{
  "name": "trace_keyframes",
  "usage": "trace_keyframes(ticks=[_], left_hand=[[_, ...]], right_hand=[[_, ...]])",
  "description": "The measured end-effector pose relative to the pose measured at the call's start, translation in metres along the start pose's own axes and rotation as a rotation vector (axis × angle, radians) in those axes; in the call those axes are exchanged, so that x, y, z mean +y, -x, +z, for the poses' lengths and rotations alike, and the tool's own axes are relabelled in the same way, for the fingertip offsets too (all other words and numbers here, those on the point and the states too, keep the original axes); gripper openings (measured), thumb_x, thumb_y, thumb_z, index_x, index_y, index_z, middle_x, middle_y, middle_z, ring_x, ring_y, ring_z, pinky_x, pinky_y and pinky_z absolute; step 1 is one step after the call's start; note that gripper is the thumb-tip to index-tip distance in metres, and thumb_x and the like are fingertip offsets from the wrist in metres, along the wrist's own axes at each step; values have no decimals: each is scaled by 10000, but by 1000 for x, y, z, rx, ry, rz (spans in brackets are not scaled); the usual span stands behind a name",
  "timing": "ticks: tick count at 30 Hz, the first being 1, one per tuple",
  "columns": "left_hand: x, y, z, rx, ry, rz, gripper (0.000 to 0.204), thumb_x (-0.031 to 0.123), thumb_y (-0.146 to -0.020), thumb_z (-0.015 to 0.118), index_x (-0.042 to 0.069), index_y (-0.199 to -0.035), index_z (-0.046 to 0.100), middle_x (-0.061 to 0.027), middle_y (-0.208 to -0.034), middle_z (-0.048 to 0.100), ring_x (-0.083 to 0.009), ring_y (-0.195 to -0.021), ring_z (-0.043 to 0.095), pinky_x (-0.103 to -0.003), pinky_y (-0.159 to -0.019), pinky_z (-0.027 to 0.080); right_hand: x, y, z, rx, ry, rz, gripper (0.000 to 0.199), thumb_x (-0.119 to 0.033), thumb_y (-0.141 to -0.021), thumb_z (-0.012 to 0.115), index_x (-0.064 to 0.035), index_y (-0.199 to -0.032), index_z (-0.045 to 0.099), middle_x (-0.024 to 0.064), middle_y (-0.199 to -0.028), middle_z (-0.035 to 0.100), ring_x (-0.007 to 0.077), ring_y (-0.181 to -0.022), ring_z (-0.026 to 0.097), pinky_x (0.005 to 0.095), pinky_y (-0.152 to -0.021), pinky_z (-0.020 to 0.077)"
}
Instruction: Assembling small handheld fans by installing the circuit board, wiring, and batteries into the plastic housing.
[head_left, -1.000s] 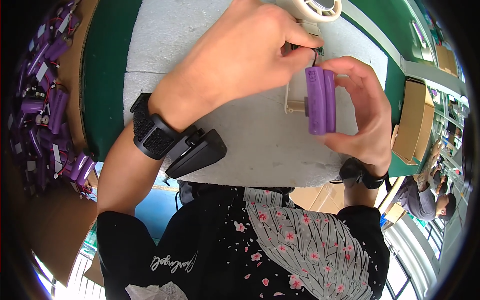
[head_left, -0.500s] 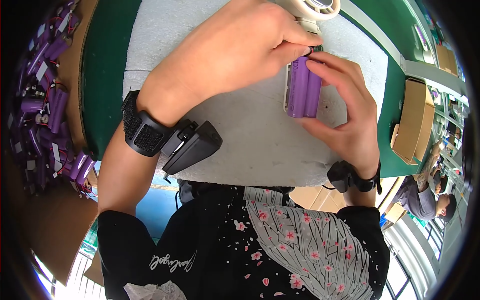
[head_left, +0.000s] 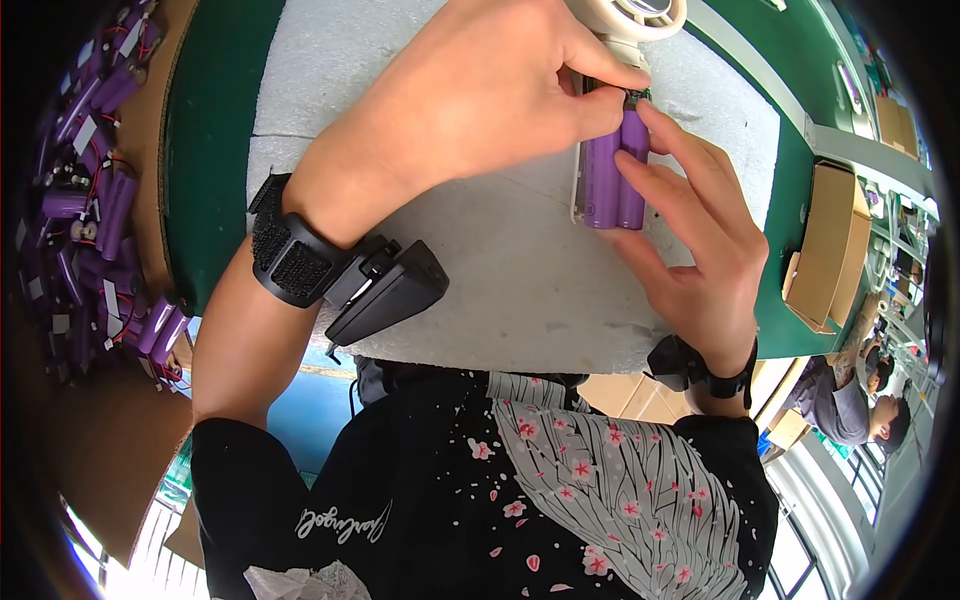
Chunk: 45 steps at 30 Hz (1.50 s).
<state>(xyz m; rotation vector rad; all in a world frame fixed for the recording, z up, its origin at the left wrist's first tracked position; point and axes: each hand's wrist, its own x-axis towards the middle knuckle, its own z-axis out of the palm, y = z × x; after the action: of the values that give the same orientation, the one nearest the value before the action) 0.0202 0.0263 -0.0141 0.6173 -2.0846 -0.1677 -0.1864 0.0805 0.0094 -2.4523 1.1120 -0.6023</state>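
A purple two-cell battery pack (head_left: 602, 185) lies along the open handle of a cream-white handheld fan (head_left: 627, 22), whose round head points away from me. My left hand (head_left: 490, 95) reaches over from the left, thumb and forefinger closed at the pack's far end. What sits between those fingertips is hidden; a bit of green circuit board shows beside them. My right hand (head_left: 700, 225) grips the pack from the right, fingers along its side and far end, thumb by its near end. A pale casing edge (head_left: 576, 190) shows along the pack's left side.
White foam board (head_left: 500, 270) lies under the work on a green table (head_left: 205, 200). At the left, a cardboard box holds several purple wired battery packs (head_left: 118, 210). An open cardboard box (head_left: 825, 245) stands at the right. Another person (head_left: 845, 405) is far right.
The fan and battery pack have shifted slightly right, the pack's near end a little farther away. My left fingertips now cover more of its far end. The right hand has moved slightly right.
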Motion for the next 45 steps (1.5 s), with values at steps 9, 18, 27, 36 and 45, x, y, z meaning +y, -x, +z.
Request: trace_keyframes(ticks=[9, 18, 27, 36, 45], left_hand=[[4, -4, -7, -216, 477, -644, 224, 47, -789, 660, 7, -1004, 709, -148, -847, 709, -216, -699, 699, -273, -631, 543], [5, -8, -10, -174, 347, -533, 233, 83, -785, 675, 21, -1007, 714, -157, -849, 708, -223, -707, 700, -277, -653, 542], [4, -13, -12, -247, 518, -720, 224, 105, -790, 687, 30, -998, 721, -162, -833, 708, -215, -709, 700, -276, -659, 539], [4, 4, -6, -63, 30, -201, 237, 105, -790, 695, 25, -1012, 719, -171, -824, 710, -199, -706, 694, -276, -662, 535], [1, 2, -7, -143, 211, -391, 239, 103, -790, 692, 18, -1012, 717, -172, -838, 713, -207, -714, 694, -280, -674, 537]], right_hand=[[-3, 0, 2, 10, 58, 15, 504, 59, -529, 797, 10, -1014, 667, 172, -1289, 578, 320, -1076, 602, 374, -863, 528], [3, -1, 4, 20, -31, 70, 374, 70, -577, 801, -26, -817, 531, 198, -1265, 575, 251, -985, 609, 383, -866, 537], [12, -2, 5, -4, -99, 45, 454, 97, -625, 774, -68, -800, 389, 229, -1260, 522, 213, -987, 558, 377, -854, 572], [16, -1, 8, -10, -208, 53, 471, 106, -612, 769, -78, -821, 389, 217, -1280, 493, 217, -1021, 529, 414, -890, 564], [16, -2, 8, -8, -207, 49, 477, 110, -610, 767, -84, -829, 391, 216, -1294, 480, 221, -1036, 524, 423, -897, 562]])
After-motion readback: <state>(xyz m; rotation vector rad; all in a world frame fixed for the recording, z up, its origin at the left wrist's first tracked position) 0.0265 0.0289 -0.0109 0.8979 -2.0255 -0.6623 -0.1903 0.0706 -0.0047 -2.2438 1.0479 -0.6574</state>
